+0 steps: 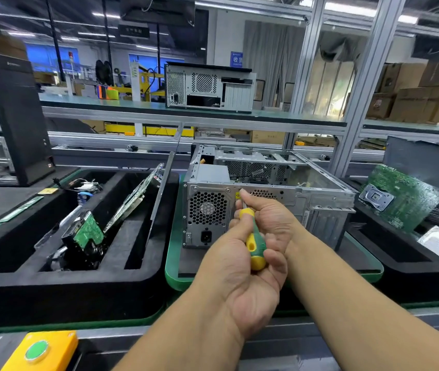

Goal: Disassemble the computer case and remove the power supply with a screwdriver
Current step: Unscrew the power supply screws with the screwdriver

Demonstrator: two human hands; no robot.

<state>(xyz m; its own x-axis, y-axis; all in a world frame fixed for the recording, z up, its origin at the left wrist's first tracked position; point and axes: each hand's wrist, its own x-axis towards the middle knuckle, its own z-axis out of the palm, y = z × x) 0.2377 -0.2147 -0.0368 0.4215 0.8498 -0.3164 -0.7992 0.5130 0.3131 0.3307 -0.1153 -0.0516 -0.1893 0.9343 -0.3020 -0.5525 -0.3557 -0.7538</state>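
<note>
Both hands wrap the screwdriver (252, 236), left hand (240, 266) on the handle, right hand (269, 218) nearer the shaft; it points toward 12 o'clock at the supply (207, 218) in the case (320, 194); trays flank at 9 and 3.

We see a bright, evenly lit workshop. Light comes from long ceiling tubes (100, 14) at twelve o'clock, which burn to white streaks. Shadows are soft: dark wells inside the black foam tray (132, 285) at nine o'clock, and a faint shade under the hands. The metal case (320, 199) at the centre carries a mild sheen, and clear plastic sheeting (347, 49) at one o'clock throws pale glare. The centre is sharp. Towards the rim we find blur, strongest on the green board (406, 196) at three o'clock and the boxes (414, 97) at two o'clock. Wide-angle distortion bends the frame posts (365, 84) and the shelf edges.
</note>
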